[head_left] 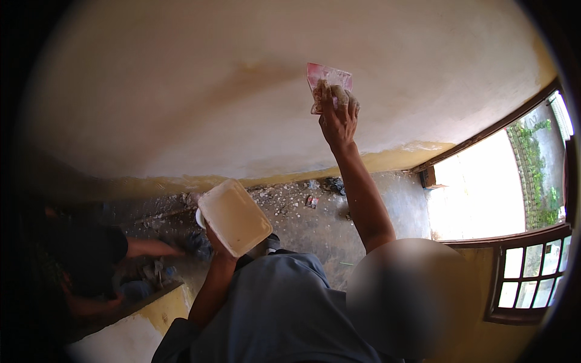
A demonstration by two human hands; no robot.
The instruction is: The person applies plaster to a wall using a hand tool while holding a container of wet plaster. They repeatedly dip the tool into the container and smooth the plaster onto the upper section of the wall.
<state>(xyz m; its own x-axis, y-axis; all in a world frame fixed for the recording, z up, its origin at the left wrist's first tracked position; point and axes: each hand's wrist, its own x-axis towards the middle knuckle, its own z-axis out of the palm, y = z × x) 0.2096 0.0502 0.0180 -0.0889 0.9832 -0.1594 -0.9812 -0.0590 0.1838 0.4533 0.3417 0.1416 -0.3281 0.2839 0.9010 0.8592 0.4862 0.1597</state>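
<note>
Neither of my own hands shows in this view. Below me stands a person in a grey-blue shirt (284,308), facing a cream wall (212,91). That person's raised hand (339,118) presses a small pink and white sheet (327,81) against the wall. Their other hand (219,248) holds up a cream rectangular tray (234,216), tilted, at chest height.
A second person in a black top (85,254) crouches at the left over debris on the dirty grey floor (302,224). Small scraps lie along the wall's foot. An open doorway (478,193) and a brown-framed window (529,272) are at the right; a low yellow ledge (151,314) at lower left.
</note>
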